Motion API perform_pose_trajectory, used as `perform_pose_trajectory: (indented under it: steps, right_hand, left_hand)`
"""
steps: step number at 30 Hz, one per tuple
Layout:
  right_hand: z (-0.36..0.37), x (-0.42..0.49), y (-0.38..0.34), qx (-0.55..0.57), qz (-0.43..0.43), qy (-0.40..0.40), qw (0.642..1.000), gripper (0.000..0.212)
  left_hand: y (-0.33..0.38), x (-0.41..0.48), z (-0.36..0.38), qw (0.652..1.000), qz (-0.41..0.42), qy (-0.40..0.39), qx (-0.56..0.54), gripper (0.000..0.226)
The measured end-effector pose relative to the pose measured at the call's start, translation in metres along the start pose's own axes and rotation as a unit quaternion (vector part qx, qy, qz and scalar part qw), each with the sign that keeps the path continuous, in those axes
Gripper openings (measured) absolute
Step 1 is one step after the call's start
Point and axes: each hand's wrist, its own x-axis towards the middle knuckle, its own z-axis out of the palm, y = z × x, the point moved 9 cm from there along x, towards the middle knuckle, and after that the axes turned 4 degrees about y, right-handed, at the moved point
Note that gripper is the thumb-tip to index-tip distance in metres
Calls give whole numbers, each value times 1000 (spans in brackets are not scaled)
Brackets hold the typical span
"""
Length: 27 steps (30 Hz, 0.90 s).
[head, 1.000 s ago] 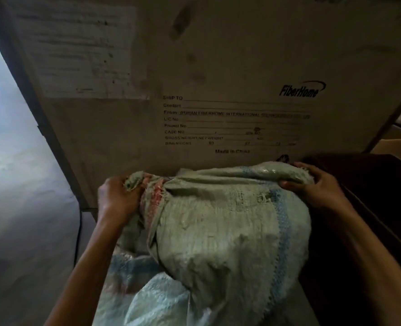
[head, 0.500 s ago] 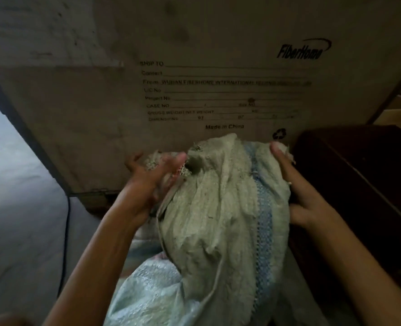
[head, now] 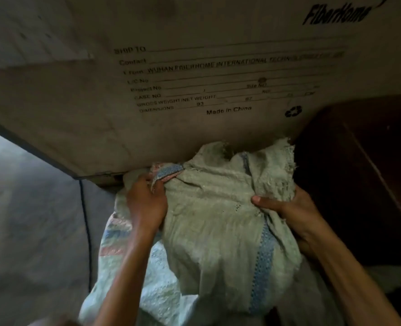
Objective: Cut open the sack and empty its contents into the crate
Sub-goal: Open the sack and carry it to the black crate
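Note:
A full, dirty white woven sack [head: 213, 222] with a blue stripe lies in front of me, its frayed top end against a big board. My left hand [head: 145, 201] grips the sack's upper left corner, where the cloth is striped blue and pink. My right hand [head: 286, 205] clutches a bunched fold at the upper right, thumb on top. A dark brown wooden crate [head: 359, 175] stands just right of the sack; its inside is too dark to see. No cutting tool is in view.
A large plywood board [head: 194, 85] with printed shipping text leans right behind the sack. A second pale woven sack [head: 133, 267] lies under and left of the first. Grey concrete floor [head: 25, 220] and a thin dark cable [head: 86, 222] are at the left.
Both hands have closed on the sack: the left moved from open fingers to gripping the left corner, the right from lying flat on the side to clutching a fold. My view has moved closer.

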Motion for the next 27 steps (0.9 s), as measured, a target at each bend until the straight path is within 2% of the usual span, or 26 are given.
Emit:
perform_pose_trajectory:
  steps: [2,4,7,9,12,13,15,18,21,23,27]
  right_hand:
    - [-6,-23,2,24,33,42,998,76]
    - [-23,-58,5,6,90,69,994,76]
    - [-43,-145,19,51,249,37,967,84]
    - [-52,-211,6,119,290,57,948,68]
    - [-57,-293,-47,178,265,112,941,35]
    - [-55,-317,-71,191,249,123,941,30]
    - [-45,-360,-112,197,217,121,948,29]
    - [-26,-429,-152,147,196,143,959,25]
    - [-4,-508,-165,176,214,186,943,46]
    - [2,-554,-185,193,192,222,936,36]
    - [7,-614,-236,178,121,209,954,42]
  left_hand:
    - [4,-17,-12,993,-62,-23,-93,23]
    - [7,-35,-32,972,-137,-70,-177,27]
    - [18,-69,-79,937,-224,-128,-236,32]
    - [53,-95,-122,940,-197,-160,-227,28]
    - [109,-130,-192,958,-147,-160,-185,38]
    - [125,-138,-215,961,-135,-158,-181,38]
    - [165,-151,-261,969,-89,-153,-173,36]
    - [223,-166,-322,974,0,-159,-164,30]
    - [258,-177,-363,967,74,-198,-140,28]
    - [262,-186,-382,963,88,-225,-121,28]
    - [271,-195,-416,958,99,-241,-123,30]
